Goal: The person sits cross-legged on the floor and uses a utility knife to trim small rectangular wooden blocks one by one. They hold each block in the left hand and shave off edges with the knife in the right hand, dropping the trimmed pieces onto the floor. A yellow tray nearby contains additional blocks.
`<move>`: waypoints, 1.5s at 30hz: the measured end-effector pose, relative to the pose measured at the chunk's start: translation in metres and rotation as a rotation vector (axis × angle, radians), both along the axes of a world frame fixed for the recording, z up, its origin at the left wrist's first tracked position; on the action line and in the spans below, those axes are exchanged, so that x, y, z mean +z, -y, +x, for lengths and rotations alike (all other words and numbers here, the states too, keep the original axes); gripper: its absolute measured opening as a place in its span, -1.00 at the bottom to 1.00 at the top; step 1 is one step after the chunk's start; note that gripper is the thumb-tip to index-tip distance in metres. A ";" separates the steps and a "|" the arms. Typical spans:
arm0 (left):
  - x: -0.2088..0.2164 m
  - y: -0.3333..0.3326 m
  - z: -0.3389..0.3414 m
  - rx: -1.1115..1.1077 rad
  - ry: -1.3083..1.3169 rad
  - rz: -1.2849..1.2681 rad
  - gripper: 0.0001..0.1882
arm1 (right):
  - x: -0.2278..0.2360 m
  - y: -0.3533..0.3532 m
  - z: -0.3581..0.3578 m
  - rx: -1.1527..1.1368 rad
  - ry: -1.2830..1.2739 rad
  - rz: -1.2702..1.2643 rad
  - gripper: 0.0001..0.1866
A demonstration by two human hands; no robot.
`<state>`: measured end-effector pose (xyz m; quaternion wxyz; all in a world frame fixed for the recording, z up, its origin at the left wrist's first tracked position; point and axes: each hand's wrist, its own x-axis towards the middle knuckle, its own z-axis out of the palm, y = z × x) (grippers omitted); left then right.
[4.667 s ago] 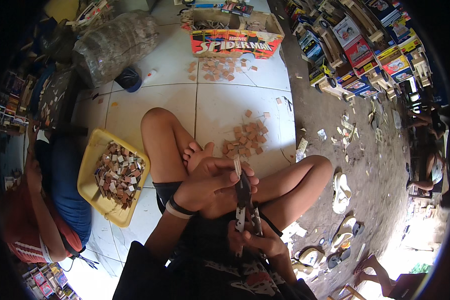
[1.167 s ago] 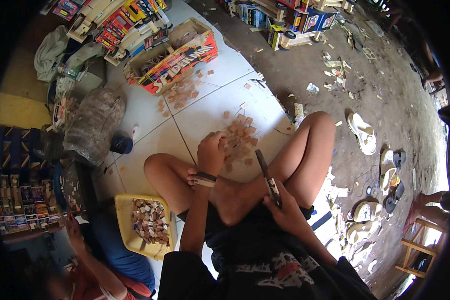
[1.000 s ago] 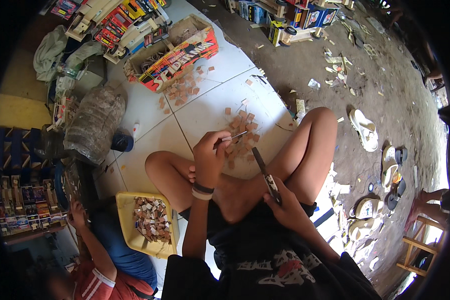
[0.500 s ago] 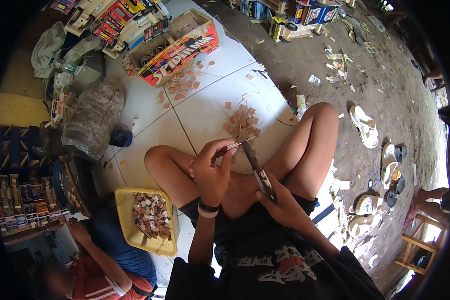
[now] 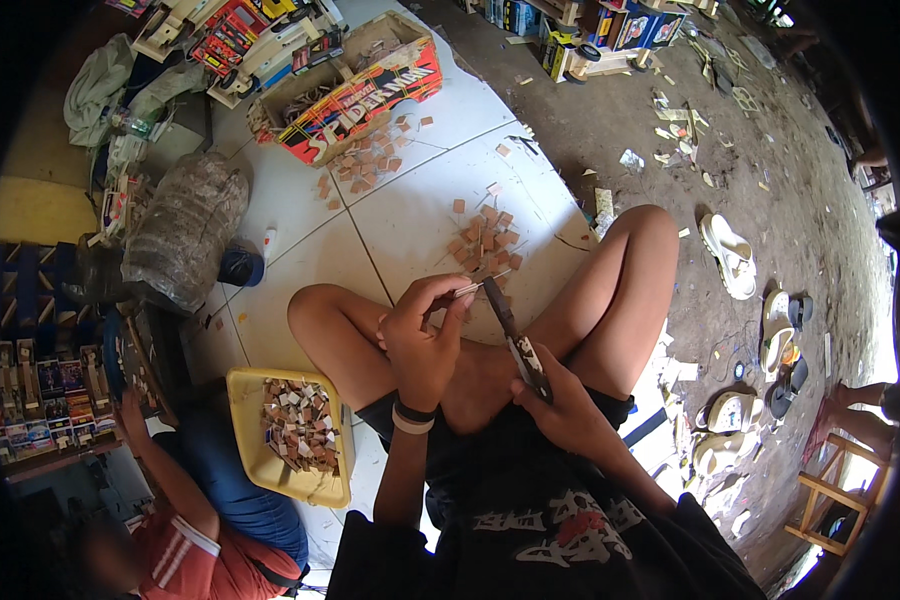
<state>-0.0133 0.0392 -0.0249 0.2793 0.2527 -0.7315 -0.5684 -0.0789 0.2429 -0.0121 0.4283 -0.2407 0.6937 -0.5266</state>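
Observation:
Between the thumb and fingers of my left hand (image 5: pixel 422 335) is a small pale wooden piece (image 5: pixel 465 291), thin like a stick. My right hand (image 5: pixel 567 408) grips the patterned handle of a knife (image 5: pixel 503 314), its dark blade slanting up and to the left. The blade's tip end lies close beside the pale piece; I cannot tell if they touch. Just beyond both hands is a pile of small brown wooden squares (image 5: pixel 484 238) on white floor tiles (image 5: pixel 390 215), between my bent legs.
A yellow tub (image 5: pixel 345 475) of small squares stands at my left, beside a seated person in a red shirt (image 5: pixel 185 550). Farther off are a printed open box (image 5: pixel 370 115), more scattered squares (image 5: pixel 368 165), a plastic-wrapped bundle (image 5: pixel 185 230) and toy trucks (image 5: pixel 245 45). Sandals (image 5: pixel 730 255) lie right.
The pale stick that reached past the blade now shows only its short end near my left fingers. The seated person's arm has moved up and left. My hands have barely moved.

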 end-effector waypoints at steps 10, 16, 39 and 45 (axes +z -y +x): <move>0.002 0.000 -0.002 0.047 -0.016 -0.048 -0.78 | 0.006 0.001 0.001 0.000 -0.006 -0.018 -0.52; 0.005 0.002 0.000 0.041 -0.013 -0.107 -0.75 | 0.010 0.001 0.001 0.017 0.033 0.035 -0.52; -0.018 -0.023 0.000 0.363 -0.032 -0.177 -0.82 | -0.001 0.020 0.018 0.029 -0.487 0.199 -0.13; -0.015 -0.011 0.003 0.288 -0.153 0.213 -0.78 | 0.003 0.020 0.012 -0.008 -0.475 0.065 -0.14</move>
